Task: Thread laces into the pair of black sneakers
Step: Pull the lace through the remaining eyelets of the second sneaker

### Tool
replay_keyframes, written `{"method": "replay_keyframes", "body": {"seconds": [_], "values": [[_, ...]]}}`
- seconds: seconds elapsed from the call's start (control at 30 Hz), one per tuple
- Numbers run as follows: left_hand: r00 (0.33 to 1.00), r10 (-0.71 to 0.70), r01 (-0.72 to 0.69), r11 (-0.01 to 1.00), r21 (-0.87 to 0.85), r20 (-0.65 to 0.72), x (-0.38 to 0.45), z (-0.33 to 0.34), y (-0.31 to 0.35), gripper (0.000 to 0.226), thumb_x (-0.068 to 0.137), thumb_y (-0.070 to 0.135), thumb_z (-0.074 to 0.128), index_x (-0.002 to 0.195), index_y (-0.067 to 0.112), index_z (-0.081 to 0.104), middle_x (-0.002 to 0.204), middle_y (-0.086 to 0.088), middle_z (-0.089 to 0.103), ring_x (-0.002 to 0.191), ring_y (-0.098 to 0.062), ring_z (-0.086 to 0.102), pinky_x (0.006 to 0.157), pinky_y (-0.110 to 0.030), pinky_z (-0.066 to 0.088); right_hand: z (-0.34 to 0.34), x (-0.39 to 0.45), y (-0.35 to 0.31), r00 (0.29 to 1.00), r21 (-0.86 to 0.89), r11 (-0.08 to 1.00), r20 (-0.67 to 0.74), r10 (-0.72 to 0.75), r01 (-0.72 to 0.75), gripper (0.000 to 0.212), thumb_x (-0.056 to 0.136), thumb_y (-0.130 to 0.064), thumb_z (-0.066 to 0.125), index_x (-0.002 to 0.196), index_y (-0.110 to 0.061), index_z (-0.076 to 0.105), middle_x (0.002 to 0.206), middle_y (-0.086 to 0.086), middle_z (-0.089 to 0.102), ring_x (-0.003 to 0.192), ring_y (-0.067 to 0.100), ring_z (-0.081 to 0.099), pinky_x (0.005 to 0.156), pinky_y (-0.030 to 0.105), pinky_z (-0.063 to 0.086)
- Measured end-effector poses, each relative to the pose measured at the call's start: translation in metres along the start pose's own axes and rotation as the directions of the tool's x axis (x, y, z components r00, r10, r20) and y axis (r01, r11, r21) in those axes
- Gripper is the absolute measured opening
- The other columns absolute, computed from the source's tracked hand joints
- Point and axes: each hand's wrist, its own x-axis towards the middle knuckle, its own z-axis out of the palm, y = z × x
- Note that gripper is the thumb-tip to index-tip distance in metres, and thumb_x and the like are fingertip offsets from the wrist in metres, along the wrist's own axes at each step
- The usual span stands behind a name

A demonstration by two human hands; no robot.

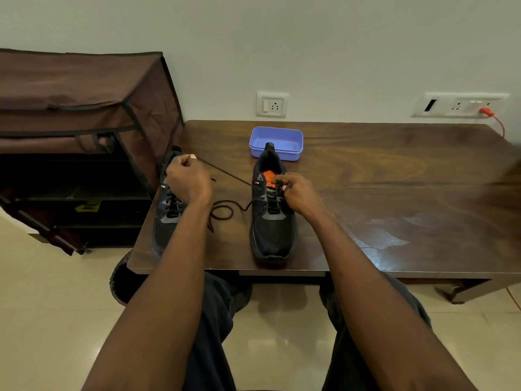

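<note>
While pulling a black lace (225, 173) taut through an upper eyelet of the right sneaker (272, 213) near the table's (394, 179) front edge, left hand (187, 179) fisted on its end, right hand (296, 193) pinching the eyelet row; next, probably feeding the slack through, toward the left sneaker (169, 210) at the front-left corner.
</note>
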Motion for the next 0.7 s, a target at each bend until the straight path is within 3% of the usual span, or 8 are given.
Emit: {"method": "replay_keyframes", "body": {"seconds": [0.07,0.13,0.23,0.27,0.33,0.43,0.57,0.7], "values": [[0.995,0.079,-0.093,0.956,0.280,0.060,-0.003,-0.002,-0.003,0.036,0.094,0.011,0.057,0.130,0.013,0.059,0.128,-0.007,0.060,0.112,-0.023,0.061,0.092,-0.031,0.048,0.001,0.000,0.000,1.000,-0.001,1.000,0.006,-0.004,0.004,0.045,0.096,0.005,0.039,0.125,-0.018,0.066,0.135,0.003,0.052,0.105,0.017,0.055,0.077,0.025,0.044],[0.943,0.118,-0.236,0.895,0.377,0.312,-0.013,0.002,-0.007,0.046,0.093,0.013,0.060,0.137,0.017,0.052,0.136,-0.007,0.055,0.113,-0.017,0.058,0.094,-0.033,0.048,0.002,0.001,-0.001,1.000,-0.006,1.000,0.009,-0.002,0.002,0.045,0.096,0.005,0.040,0.124,-0.018,0.065,0.133,0.003,0.053,0.104,0.016,0.055,0.077,0.025,0.046],[0.714,-0.001,-0.354,0.862,0.362,0.701,-0.033,0.015,-0.006,0.010,0.093,0.015,0.063,0.102,0.020,0.064,0.107,-0.008,0.069,0.080,-0.015,0.064,0.075,-0.036,0.059,0.003,0.002,0.001,0.999,-0.042,0.999,-0.021,-0.027,0.026,0.046,0.092,0.007,0.041,0.119,-0.018,0.068,0.127,0.004,0.056,0.106,0.022,0.058,0.091,0.039,0.052],[0.640,-0.036,-0.399,0.838,0.372,0.767,-0.038,0.019,-0.006,0.004,0.094,0.015,0.061,0.091,0.018,0.064,0.094,-0.008,0.069,0.071,-0.016,0.063,0.069,-0.036,0.059,0.003,0.001,0.002,0.999,-0.055,0.998,-0.029,-0.033,0.031,0.046,0.091,0.007,0.041,0.119,-0.018,0.068,0.126,0.004,0.057,0.107,0.023,0.058,0.094,0.042,0.052],[0.583,-0.041,-0.484,0.784,0.388,0.811,-0.046,0.024,-0.006,0.014,0.095,0.016,0.059,0.087,0.008,0.067,0.083,-0.012,0.070,0.066,-0.018,0.063,0.069,-0.039,0.059,0.003,0.001,0.001,0.999,-0.067,0.997,-0.025,-0.026,0.024,0.047,0.091,0.007,0.041,0.121,-0.019,0.068,0.128,0.004,0.056,0.108,0.023,0.057,0.094,0.041,0.052],[0.609,-0.039,-0.497,0.760,0.419,0.792,-0.047,0.027,-0.005,0.015,0.095,0.010,0.056,0.086,0.005,0.066,0.083,-0.011,0.067,0.073,-0.019,0.061,0.066,-0.037,0.055,0.000,0.000,-0.001,1.000,-0.036,0.999,-0.011,-0.009,0.008,0.045,0.095,0.005,0.039,0.125,-0.017,0.065,0.136,0.004,0.051,0.110,0.021,0.055,0.090,0.034,0.051],[0.852,0.163,-0.416,0.788,0.453,0.498,-0.029,0.020,-0.003,0.012,0.093,0.010,0.053,0.093,0.012,0.065,0.090,-0.005,0.065,0.081,-0.022,0.063,0.069,-0.038,0.055,0.000,0.000,-0.002,1.000,-0.021,1.000,-0.011,0.009,-0.009,0.044,0.097,0.003,0.039,0.125,-0.019,0.066,0.139,0.005,0.049,0.112,0.022,0.056,0.091,0.035,0.051],[0.939,0.214,-0.323,0.819,0.473,0.270,-0.019,0.006,0.002,0.018,0.093,0.007,0.053,0.107,0.008,0.064,0.110,-0.008,0.062,0.089,-0.019,0.057,0.071,-0.032,0.041,-0.001,-0.002,-0.002,1.000,-0.016,1.000,-0.006,0.006,-0.006,0.042,0.098,0.001,0.040,0.123,-0.022,0.066,0.136,0.004,0.052,0.109,0.021,0.057,0.093,0.039,0.053]]}}
